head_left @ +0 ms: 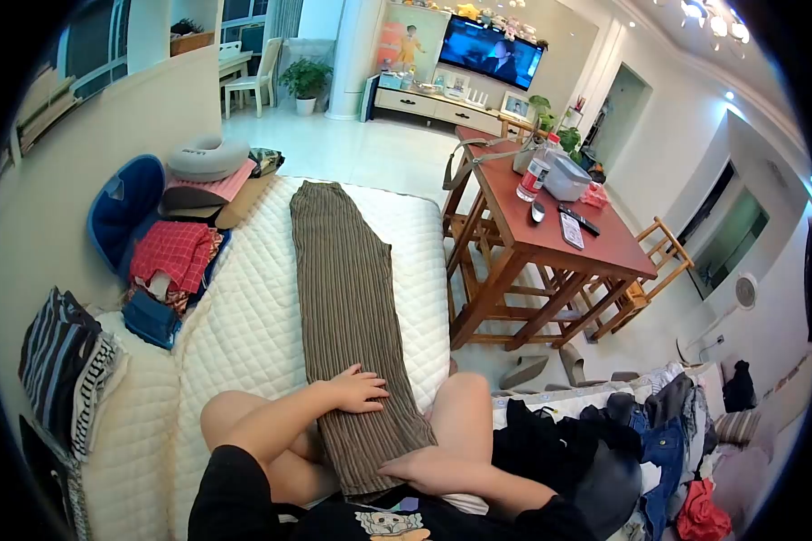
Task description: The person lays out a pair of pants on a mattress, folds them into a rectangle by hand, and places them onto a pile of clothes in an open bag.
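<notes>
Brown striped trousers [347,298], folded lengthwise, stretch away from my lap over the white quilted cover [239,288]. The waistband end lies farthest from me. My left hand [359,391] rests flat on the cloth, its fingers spread and pointing right. Nearer my body, my right hand [417,469] touches the right edge of the lower leg part; its fingers are close together at the cloth, and whether they pinch it is hard to see.
Folded striped clothes [59,352] and a red checked garment [173,257] lie at the left, by a blue seat [126,212]. A clothes heap [663,442] spreads at the right. Beyond stands a red-topped table [559,216] holding a bottle [533,176] and remotes [571,230].
</notes>
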Demonstrator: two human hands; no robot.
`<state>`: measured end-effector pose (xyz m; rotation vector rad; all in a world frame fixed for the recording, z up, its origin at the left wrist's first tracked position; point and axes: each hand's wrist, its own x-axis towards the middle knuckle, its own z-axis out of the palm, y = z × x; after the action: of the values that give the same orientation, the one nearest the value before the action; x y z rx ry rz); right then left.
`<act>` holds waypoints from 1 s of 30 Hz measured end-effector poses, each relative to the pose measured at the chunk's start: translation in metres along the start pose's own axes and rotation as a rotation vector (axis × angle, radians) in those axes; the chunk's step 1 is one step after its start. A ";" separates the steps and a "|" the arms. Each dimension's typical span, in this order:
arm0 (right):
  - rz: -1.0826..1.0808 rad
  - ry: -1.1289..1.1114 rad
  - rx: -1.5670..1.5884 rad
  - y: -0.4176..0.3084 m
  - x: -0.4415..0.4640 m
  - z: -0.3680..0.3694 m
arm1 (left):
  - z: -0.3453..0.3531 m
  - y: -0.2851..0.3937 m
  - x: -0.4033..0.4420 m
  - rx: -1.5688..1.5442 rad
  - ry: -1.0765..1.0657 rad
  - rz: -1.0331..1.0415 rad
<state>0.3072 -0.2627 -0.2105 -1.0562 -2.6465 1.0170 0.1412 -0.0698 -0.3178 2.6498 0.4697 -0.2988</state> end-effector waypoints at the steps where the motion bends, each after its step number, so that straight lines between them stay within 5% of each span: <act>1: 0.040 -0.054 0.010 -0.003 -0.004 -0.014 | 0.007 -0.001 0.004 0.009 0.010 -0.006; 4: 0.114 -0.282 0.012 -0.019 -0.008 -0.071 | 0.013 0.011 0.004 -0.032 -0.016 0.018; 9: -0.056 -0.566 -0.029 -0.034 0.018 -0.152 | 0.034 0.051 -0.008 -0.291 -0.126 0.062; 12: -0.081 -0.557 -0.014 -0.019 0.060 -0.198 | 0.039 0.066 -0.020 -0.425 -0.067 0.209; 16: -0.041 -0.394 -0.165 0.043 0.163 -0.246 | 0.018 0.035 -0.029 -0.941 0.079 0.233; 17: 0.254 -0.377 -0.113 0.066 0.196 -0.254 | 0.011 0.020 -0.026 -1.087 0.158 0.151; 18: 0.055 -0.134 -0.245 0.106 0.229 -0.256 | 0.007 0.002 -0.020 -1.256 0.243 0.031; 19: 0.261 0.019 -0.189 0.112 0.246 -0.261 | 0.004 -0.017 -0.014 -1.426 0.325 -0.094; 23: 0.505 0.930 0.076 0.229 0.267 -0.216 | 0.020 -0.097 0.013 -2.154 0.530 -0.389; 27: 0.702 0.620 0.386 0.309 0.234 -0.133 | 0.074 -0.145 0.016 -2.425 0.517 -0.397; 30: 0.755 0.559 0.665 0.266 0.210 -0.109 | 0.094 -0.171 0.008 -2.496 0.609 -0.401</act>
<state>0.3379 0.0740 -0.3216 -1.8188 -1.3136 1.3067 0.0724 0.0358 -0.4677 0.1157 0.6973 0.6478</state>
